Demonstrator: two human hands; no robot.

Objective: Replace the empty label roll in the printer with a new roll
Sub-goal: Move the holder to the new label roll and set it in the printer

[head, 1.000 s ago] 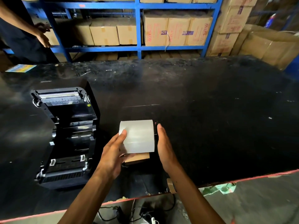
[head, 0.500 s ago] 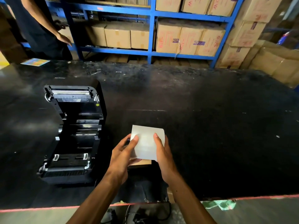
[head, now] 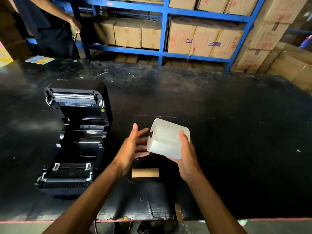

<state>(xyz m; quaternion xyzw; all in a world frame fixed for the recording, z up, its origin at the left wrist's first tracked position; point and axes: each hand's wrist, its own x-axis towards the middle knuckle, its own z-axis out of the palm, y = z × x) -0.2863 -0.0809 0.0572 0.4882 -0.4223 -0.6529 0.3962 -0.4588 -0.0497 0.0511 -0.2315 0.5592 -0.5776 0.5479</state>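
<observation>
A new white label roll (head: 166, 138) is lifted above the black table, tilted, with my right hand (head: 186, 153) gripping it from its right side and underneath. My left hand (head: 133, 147) is just left of the roll with fingers spread, holding nothing. The empty brown cardboard core (head: 145, 172) lies on the table below the hands. The black label printer (head: 74, 141) stands at the left with its lid open and its roll bay showing no roll.
The black table (head: 236, 141) stretches right and back, its red-trimmed front edge near me. Blue shelving (head: 163, 31) with cardboard boxes stands behind it. Another person (head: 49, 26) stands at the far left. A colourful sheet (head: 39, 59) lies at the back left corner.
The white roll has been lifted off the cardboard core and tilted. My left hand let go of it and opened; the core now lies uncovered on the table.
</observation>
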